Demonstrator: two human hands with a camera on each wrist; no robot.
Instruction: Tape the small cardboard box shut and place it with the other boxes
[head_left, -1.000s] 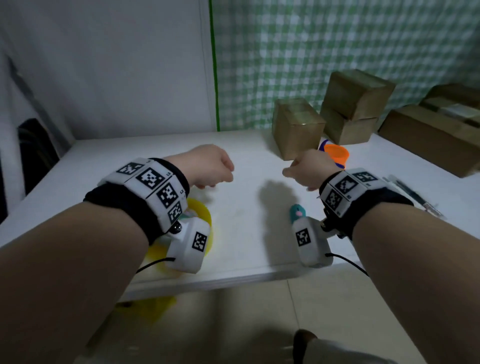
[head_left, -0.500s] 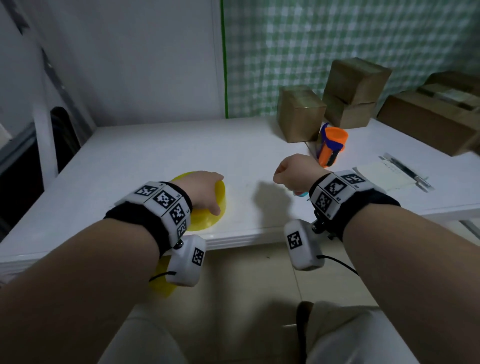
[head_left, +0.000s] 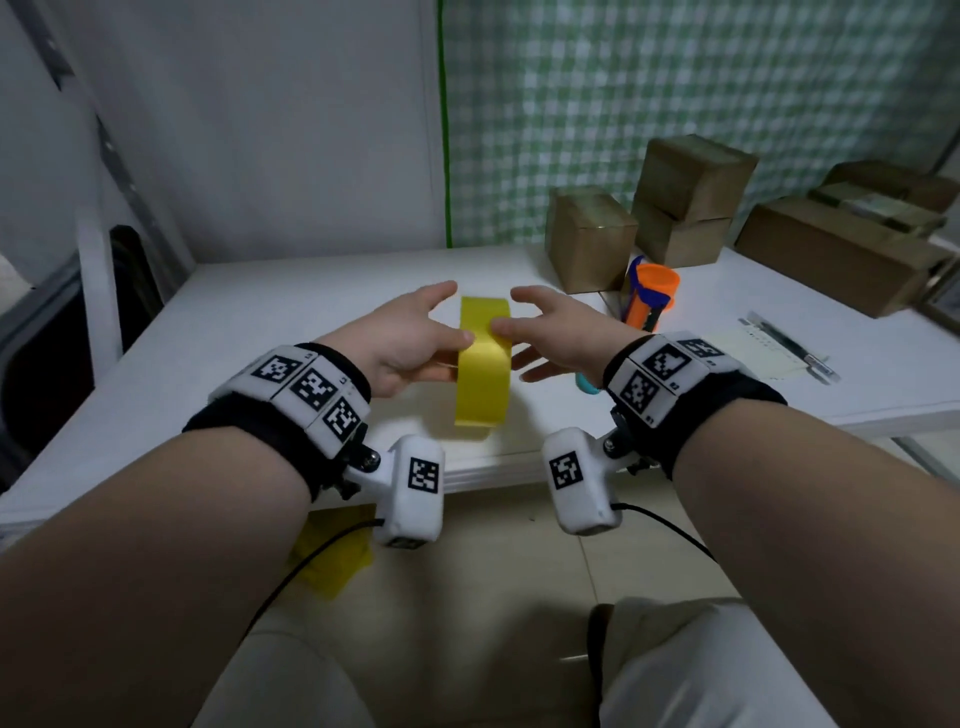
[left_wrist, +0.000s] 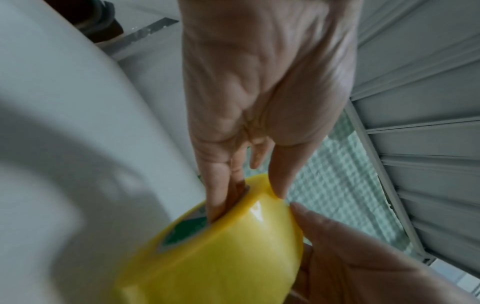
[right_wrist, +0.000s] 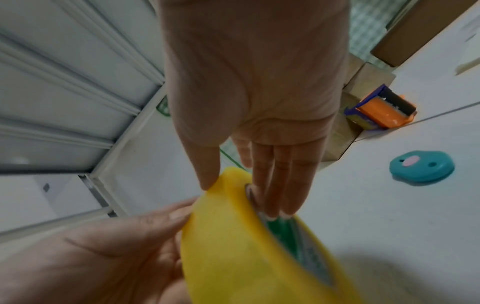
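A yellow tape roll (head_left: 480, 374) stands on edge above the white table (head_left: 260, 322), near its front edge, held between both hands. My left hand (head_left: 415, 338) pinches it, thumb on the outer band and fingers (left_wrist: 221, 197) inside the core. My right hand (head_left: 545, 327) takes the other side, thumb on the band, fingers (right_wrist: 275, 185) at the core's rim. The small cardboard box (head_left: 589, 239) sits at the back of the table, right of centre, beside two stacked boxes (head_left: 685, 197). Neither hand touches it.
An orange tape dispenser (head_left: 649, 296) lies in front of the small box. A teal cutter (right_wrist: 422, 166) rests on the table under my right wrist. Long flat boxes (head_left: 831, 254) fill the far right, with paper and a pen (head_left: 779, 338) before them. A green checked curtain hangs behind.
My left hand has lifted the yellow roll from flat on the table to upright. My right hand has opened from a fist and come in against the roll's other side.
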